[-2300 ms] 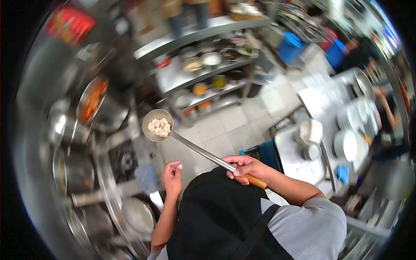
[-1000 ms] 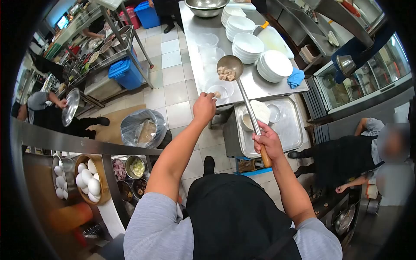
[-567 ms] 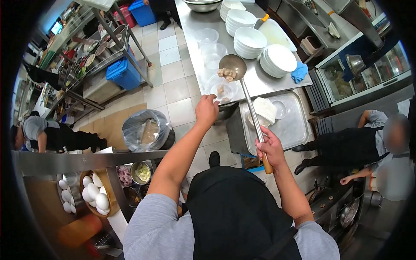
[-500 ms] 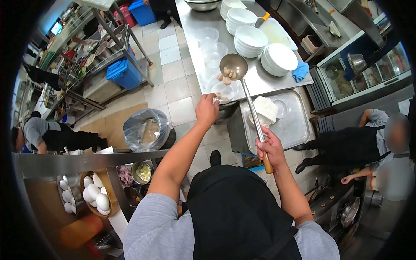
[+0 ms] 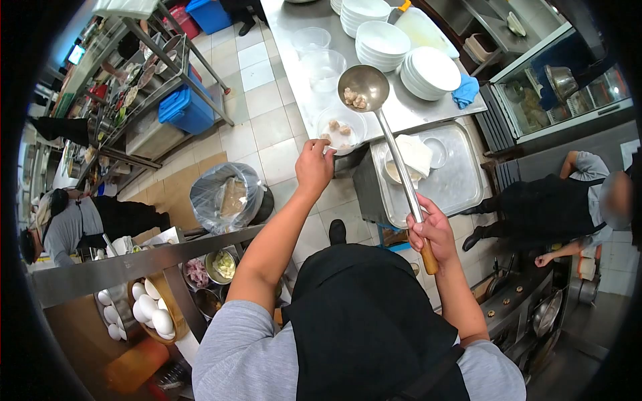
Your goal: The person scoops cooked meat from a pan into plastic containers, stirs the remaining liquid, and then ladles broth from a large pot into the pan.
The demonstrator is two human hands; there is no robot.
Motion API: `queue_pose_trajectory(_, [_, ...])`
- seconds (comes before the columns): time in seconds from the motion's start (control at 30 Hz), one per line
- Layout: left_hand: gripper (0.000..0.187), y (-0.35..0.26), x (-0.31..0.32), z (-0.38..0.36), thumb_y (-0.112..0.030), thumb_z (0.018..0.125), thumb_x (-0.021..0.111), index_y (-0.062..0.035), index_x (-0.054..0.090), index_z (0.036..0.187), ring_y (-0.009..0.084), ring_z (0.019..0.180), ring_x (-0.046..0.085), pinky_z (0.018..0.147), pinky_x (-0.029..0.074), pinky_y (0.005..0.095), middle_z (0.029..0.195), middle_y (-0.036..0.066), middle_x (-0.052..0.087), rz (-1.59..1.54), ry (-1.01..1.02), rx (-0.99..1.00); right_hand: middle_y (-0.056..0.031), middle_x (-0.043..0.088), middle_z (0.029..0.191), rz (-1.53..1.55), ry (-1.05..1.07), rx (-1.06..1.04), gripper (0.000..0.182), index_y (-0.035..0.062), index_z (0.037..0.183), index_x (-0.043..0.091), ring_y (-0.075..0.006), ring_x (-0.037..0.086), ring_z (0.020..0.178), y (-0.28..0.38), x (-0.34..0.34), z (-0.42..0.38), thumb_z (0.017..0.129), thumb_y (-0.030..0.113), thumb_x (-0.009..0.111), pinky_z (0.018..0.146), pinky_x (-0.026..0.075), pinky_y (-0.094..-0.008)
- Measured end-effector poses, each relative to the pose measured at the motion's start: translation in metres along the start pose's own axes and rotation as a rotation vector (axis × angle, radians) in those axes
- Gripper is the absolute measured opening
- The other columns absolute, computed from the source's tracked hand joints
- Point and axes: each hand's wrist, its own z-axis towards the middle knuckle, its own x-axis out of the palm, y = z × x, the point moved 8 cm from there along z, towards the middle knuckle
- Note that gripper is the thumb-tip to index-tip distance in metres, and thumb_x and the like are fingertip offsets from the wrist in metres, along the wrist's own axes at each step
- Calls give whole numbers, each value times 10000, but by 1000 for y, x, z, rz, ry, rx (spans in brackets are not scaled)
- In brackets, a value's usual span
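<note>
My right hand [image 5: 433, 232] is wrapped around the wooden-ended handle of a long steel ladle [image 5: 396, 150]. The ladle's bowl hangs over the steel table, with a few light-brown chunks of food [image 5: 354, 99] in it. Just below and left of the bowl, a clear round plastic container [image 5: 359, 131] sits at the table's front edge, with several similar chunks inside. My left hand [image 5: 314, 167] pinches that container's near rim between thumb and fingers. Two more clear containers [image 5: 324, 69] stand behind it in a row.
Stacked white bowls [image 5: 382, 44] and stacked plates [image 5: 431, 71] are on the steel table [image 5: 408, 120], beside a blue cloth [image 5: 466, 91]. Below is a metal tray [image 5: 461, 180] holding a white cloth. A bagged bin [image 5: 227, 198] is left; a co-worker [image 5: 555, 207] stands right.
Chunks seen falling from the ladle now lie in the container, and fewer are in the bowl. The ladle and my right hand have shifted slightly right. My left hand stays at the rim.
</note>
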Motion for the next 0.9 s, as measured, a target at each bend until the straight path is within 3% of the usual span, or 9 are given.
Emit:
queue_pose_trajectory(0.2, [336, 3, 3, 1, -200, 894, 797, -112, 685, 1198, 265, 798, 719, 731, 564, 438, 1097, 106, 686, 40, 23, -19, -123, 638, 955, -125, -37, -2, 793, 14, 1593, 353, -119, 556, 544, -2, -4, -4, 876, -23, 688, 476, 469, -253])
queue_pose_trajectory(0.27, [396, 2, -5, -2, -190, 883, 806, -116, 660, 1243, 273, 807, 721, 737, 569, 444, 1160, 128, 667, 3, -44, -66, -123, 639, 958, -154, -40, 14, 795, 9, 1592, 356, -122, 563, 548, -1, -3, -4, 870, -40, 684, 485, 477, -249])
queue_pose_trajectory(0.37, [413, 3, -5, -6, -193, 882, 810, -114, 651, 1255, 270, 829, 729, 745, 576, 440, 1248, 154, 637, -25, 7, -129, -120, 640, 955, -167, -44, 20, 782, 4, 1588, 363, -120, 562, 547, -2, -2, -4, 875, -38, 680, 488, 479, -243])
queue_pose_trajectory(0.5, [391, 2, 0, -8, -203, 889, 809, -101, 656, 1235, 264, 859, 740, 758, 582, 431, 1303, 164, 617, -3, 47, -124, -109, 652, 959, -184, -38, 21, 749, 0, 1580, 380, -111, 579, 571, 0, 0, -3, 894, -47, 678, 499, 486, -235])
queue_pose_trajectory(0.57, [364, 2, 3, -7, -218, 888, 806, -143, 671, 1217, 371, 962, 714, 817, 572, 475, 1381, 179, 587, -42, 77, -158, -94, 653, 962, -326, -60, 22, 735, 0, 1577, 386, -97, 577, 577, 1, -3, -3, 901, -58, 668, 499, 485, -229])
queue_pose_trajectory(0.9, [299, 9, 10, -3, -205, 879, 814, -90, 673, 1116, 314, 909, 727, 778, 576, 454, 1338, 162, 634, -98, 54, -122, -75, 653, 961, -333, -63, 87, 741, 7, 1584, 388, -80, 572, 597, -9, -5, 0, 901, -79, 660, 519, 487, -214])
